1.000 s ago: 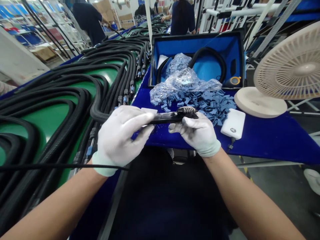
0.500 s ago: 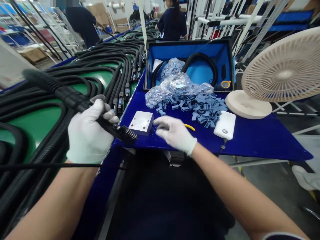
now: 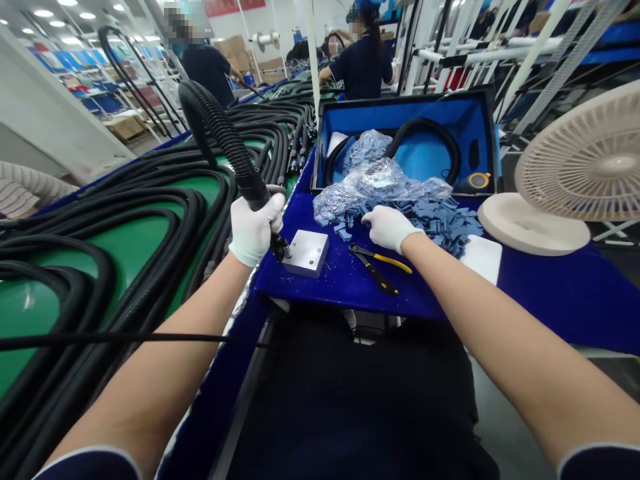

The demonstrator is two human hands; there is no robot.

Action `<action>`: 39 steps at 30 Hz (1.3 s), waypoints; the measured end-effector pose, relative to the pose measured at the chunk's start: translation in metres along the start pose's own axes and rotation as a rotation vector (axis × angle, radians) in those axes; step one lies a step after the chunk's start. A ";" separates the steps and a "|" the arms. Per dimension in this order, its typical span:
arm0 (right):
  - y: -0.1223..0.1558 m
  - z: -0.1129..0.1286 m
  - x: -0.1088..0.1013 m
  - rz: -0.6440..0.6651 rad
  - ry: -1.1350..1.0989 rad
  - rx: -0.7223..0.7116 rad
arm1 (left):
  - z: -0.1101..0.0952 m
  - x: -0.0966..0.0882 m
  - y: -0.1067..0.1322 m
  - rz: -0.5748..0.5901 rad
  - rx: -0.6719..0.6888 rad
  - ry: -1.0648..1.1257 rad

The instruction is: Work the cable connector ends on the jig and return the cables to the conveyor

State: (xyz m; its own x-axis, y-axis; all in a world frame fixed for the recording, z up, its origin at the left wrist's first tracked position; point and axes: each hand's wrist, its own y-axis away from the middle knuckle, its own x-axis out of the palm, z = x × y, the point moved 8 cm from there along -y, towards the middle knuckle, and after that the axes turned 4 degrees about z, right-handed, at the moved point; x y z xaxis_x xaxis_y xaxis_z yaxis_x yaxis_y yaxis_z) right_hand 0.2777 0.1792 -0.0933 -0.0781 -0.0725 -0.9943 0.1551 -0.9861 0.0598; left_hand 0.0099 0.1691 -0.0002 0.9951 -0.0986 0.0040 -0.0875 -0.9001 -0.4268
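My left hand (image 3: 256, 223), white-gloved, is wrapped round the end fitting of a black corrugated hose (image 3: 231, 143). The hose rises up and left from the fist. Below it, the fitting's lower end with a small metal spring (image 3: 285, 248) is at the left edge of a silver metal block (image 3: 306, 252). My right hand (image 3: 389, 229), also gloved, is at the near left side of a heap of small blue plastic clips (image 3: 443, 219). Its fingers are curled and bunched at the clips; whether one is pinched I cannot make out. Yellow-and-black pliers (image 3: 376, 265) lie just below it.
Clear plastic bags (image 3: 377, 175) lie behind the clips, against a blue bin (image 3: 480, 143) holding a black hose. A beige fan (image 3: 535, 227) stands at right beside a white box (image 3: 483, 259). Black hoses (image 3: 165, 193) cover the green bench at left. Two co-workers stand farther back.
My left hand has tipped the hose more upright and moved its fitting to the metal block. My right hand has moved up and right to the clips, uncovering the pliers. The view has shifted.
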 end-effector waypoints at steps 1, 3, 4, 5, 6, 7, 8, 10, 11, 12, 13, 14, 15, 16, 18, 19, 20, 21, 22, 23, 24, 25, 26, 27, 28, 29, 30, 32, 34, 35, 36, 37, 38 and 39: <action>0.001 -0.001 -0.004 -0.021 -0.014 -0.019 | 0.005 -0.001 0.001 -0.004 -0.012 0.003; 0.003 -0.001 -0.013 -0.076 -0.062 -0.060 | 0.011 -0.001 0.002 0.001 -0.035 -0.004; 0.003 0.000 -0.017 -0.105 -0.093 -0.080 | 0.013 -0.001 0.002 0.006 -0.042 -0.025; 0.004 0.002 -0.021 -0.131 -0.126 -0.096 | 0.015 0.000 0.003 0.009 -0.045 -0.056; 0.004 0.004 -0.025 -0.155 -0.156 -0.109 | 0.015 0.000 0.003 0.008 -0.043 -0.093; 0.005 0.007 -0.028 -0.174 -0.185 -0.120 | 0.015 0.000 0.002 0.003 -0.037 -0.128; 0.005 0.010 -0.029 -0.190 -0.222 -0.128 | 0.015 0.000 0.002 -0.002 -0.031 -0.153; 0.006 0.016 -0.031 -0.208 -0.327 -0.122 | 0.017 0.001 0.000 0.012 -0.033 -0.150; 0.006 0.018 -0.030 -0.212 -0.389 -0.111 | 0.019 0.001 -0.001 0.030 -0.042 -0.122; 0.007 0.020 -0.029 -0.215 -0.448 -0.096 | 0.022 0.002 -0.002 0.050 -0.056 -0.087; 0.008 0.021 -0.028 -0.223 -0.498 -0.079 | 0.024 0.003 -0.003 0.069 -0.071 -0.052; 0.009 0.023 -0.027 -0.233 -0.541 -0.070 | 0.027 0.003 -0.004 0.082 -0.086 -0.023; 0.009 0.024 -0.026 -0.240 -0.585 -0.071 | 0.029 0.003 -0.005 0.089 -0.097 -0.005; 0.010 0.026 -0.025 -0.239 -0.639 -0.076 | 0.030 0.003 -0.005 0.089 -0.104 0.001; 0.010 0.028 -0.020 -0.189 -0.789 -0.071 | 0.032 0.002 -0.006 0.082 -0.111 -0.010; 0.010 0.029 -0.017 -0.145 -0.879 -0.062 | 0.032 0.001 -0.006 0.076 -0.110 -0.020; 0.010 0.030 -0.014 -0.107 -0.970 -0.054 | 0.031 0.001 -0.006 0.073 -0.108 -0.029; 0.011 0.032 -0.013 -0.079 -1.052 -0.055 | 0.031 0.001 -0.005 0.072 -0.104 -0.036; 0.012 0.035 -0.015 -0.064 -1.118 -0.072 | 0.030 0.001 -0.004 0.074 -0.100 -0.044; 0.014 0.040 -0.018 -0.055 -1.167 -0.103 | 0.028 0.001 -0.004 0.076 -0.096 -0.053; 0.015 0.045 -0.022 -0.049 -1.199 -0.144 | 0.027 0.001 -0.002 0.079 -0.094 -0.065; 0.017 0.053 -0.026 -0.031 -1.218 -0.188 | 0.025 0.001 -0.001 0.081 -0.093 -0.080; 0.019 0.061 -0.028 0.002 -1.229 -0.232 | 0.024 0.002 0.000 0.082 -0.092 -0.097; 0.021 0.071 -0.028 0.049 -1.237 -0.273 | 0.022 0.002 0.001 0.081 -0.091 -0.115; 0.022 0.081 -0.027 0.100 -1.244 -0.306 | 0.020 0.002 0.002 0.081 -0.089 -0.132; 0.022 0.090 -0.026 0.144 -1.247 -0.332 | 0.018 0.002 0.002 0.079 -0.087 -0.148; 0.022 0.099 -0.025 0.173 -1.239 -0.353 | 0.017 0.002 0.003 0.078 -0.084 -0.166; 0.021 0.114 -0.025 0.169 -1.169 -0.384 | 0.013 0.001 0.003 0.080 -0.069 -0.209; 0.020 0.127 -0.031 0.100 -1.036 -0.423 | 0.009 0.001 0.003 0.093 -0.044 -0.255; 0.020 0.133 -0.035 0.057 -0.959 -0.446 | 0.007 0.001 0.003 0.104 -0.033 -0.273; 0.020 0.139 -0.039 0.020 -0.890 -0.465 | 0.007 0.001 0.003 0.116 -0.025 -0.283; 0.019 0.144 -0.043 -0.010 -0.838 -0.478 | 0.007 0.001 0.003 0.125 -0.021 -0.287; 0.018 0.149 -0.045 -0.033 -0.803 -0.486 | 0.007 0.000 0.002 0.131 -0.019 -0.289; 0.015 0.153 -0.046 -0.048 -0.779 -0.492 | 0.007 -0.001 0.002 0.132 -0.017 -0.288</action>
State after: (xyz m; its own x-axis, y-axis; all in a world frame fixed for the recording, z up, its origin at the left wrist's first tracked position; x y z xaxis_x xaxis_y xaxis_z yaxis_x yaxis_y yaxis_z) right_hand 0.1332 0.1445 -0.0334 -0.7085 -0.2888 -0.6439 0.5213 -0.8292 -0.2018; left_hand 0.0095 0.1708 -0.0077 0.9469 -0.0933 -0.3078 -0.2154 -0.8946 -0.3914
